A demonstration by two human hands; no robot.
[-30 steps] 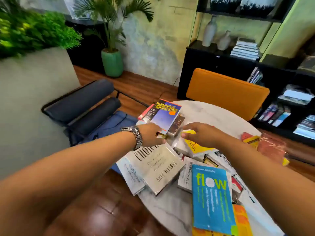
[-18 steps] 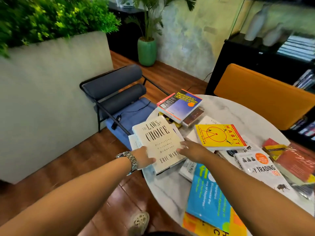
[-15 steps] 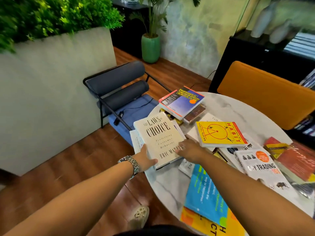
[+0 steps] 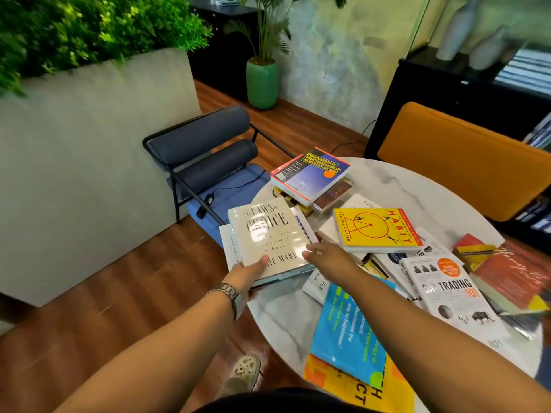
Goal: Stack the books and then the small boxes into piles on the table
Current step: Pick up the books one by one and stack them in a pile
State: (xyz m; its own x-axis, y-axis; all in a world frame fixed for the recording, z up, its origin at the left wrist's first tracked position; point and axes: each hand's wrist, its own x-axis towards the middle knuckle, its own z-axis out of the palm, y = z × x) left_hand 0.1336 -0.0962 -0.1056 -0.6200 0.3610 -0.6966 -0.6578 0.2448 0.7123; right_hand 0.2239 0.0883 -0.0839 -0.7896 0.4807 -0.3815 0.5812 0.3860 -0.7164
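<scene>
A second back both hands were way out by the purple book pile; now they're pulled in on the cream Laws of Choice book. My left hand grips its near edge and tips it up, right hand at its right edge.

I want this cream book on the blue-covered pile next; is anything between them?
Nothing visible blocks it. The cream book, held by the left hand and right hand, sits just short of the blue-covered pile.
</scene>
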